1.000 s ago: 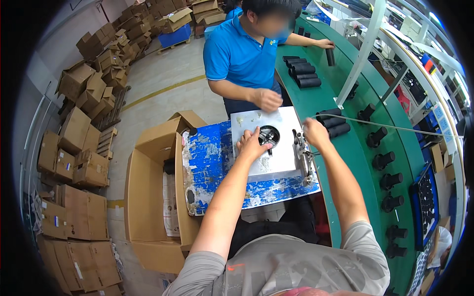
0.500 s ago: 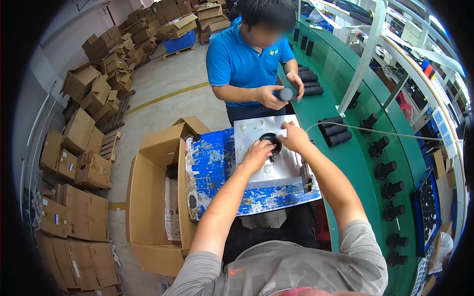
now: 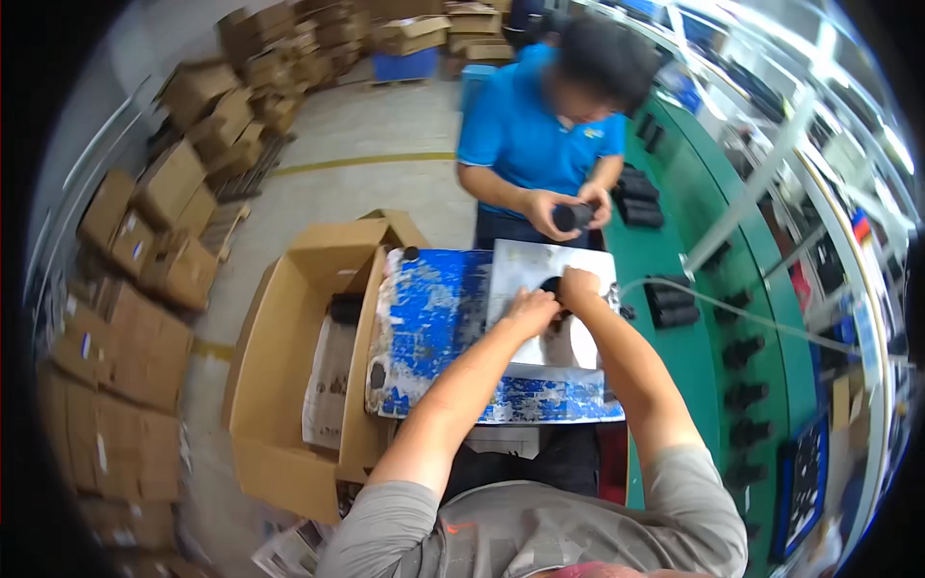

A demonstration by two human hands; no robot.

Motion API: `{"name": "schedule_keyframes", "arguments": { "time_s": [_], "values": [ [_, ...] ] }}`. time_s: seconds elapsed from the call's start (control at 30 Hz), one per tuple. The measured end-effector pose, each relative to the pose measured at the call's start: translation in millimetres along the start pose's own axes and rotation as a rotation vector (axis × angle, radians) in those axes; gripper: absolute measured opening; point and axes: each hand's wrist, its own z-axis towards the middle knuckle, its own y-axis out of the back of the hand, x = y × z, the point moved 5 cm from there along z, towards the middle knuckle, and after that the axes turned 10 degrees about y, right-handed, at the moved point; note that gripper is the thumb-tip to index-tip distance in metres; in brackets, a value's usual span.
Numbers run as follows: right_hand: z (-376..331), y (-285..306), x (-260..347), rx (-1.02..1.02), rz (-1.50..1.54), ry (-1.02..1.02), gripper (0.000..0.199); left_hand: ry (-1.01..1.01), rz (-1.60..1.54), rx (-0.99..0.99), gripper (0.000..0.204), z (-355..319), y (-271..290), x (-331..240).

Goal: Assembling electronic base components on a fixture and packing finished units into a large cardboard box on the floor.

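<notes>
A black round part [image 3: 550, 285] lies on a silver metal plate [image 3: 514, 267] in front of me, mostly covered by my hands. My left hand [image 3: 533, 311] is at its near left side with the fingers closed against it. Close beside, my right hand [image 3: 579, 287] is curled shut at the part's right edge; its fingertips and whatever they hold are hidden. The plate rests on a worn blue board [image 3: 434, 313] with peeling paint.
Across from me a person in a blue shirt [image 3: 535, 140] holds a black cylinder [image 3: 570, 218] in both hands. An open cardboard box [image 3: 252, 395] stands left of the board. Several black cylinders [image 3: 672, 302] lie on the green bench [image 3: 689, 371] at right, where a pale hose [image 3: 761, 320] crosses.
The view has shifted, blurring slightly. My hands have drawn closer together over the black part, and the white thing by my right hand no longer shows. The other person's second hand now grips the cylinder.
</notes>
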Motion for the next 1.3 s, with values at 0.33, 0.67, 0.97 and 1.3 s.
{"name": "schedule_keyframes", "arguments": {
  "time_s": [0.33, 0.67, 0.97, 1.3],
  "values": [
    [-102, 9, 260, -0.371, 0.728, 0.696, 0.013, 0.674, -0.971, -0.9, 0.017, -280, 21, 204],
    [-23, -111, 339, -0.451, 0.482, 0.87, 0.013, 1.194, -1.065, -0.681, 0.04, -289, -175, 540],
    [3, -120, 344, -0.303, 0.445, 0.805, 0.017, 1.353, -0.871, -0.85, 0.057, -206, -268, 700],
    [-12, -108, 348, -0.321, 0.492, 0.868, 0.016, 1.206, -0.683, -1.186, 0.024, -270, -213, 670]
  ]
}}
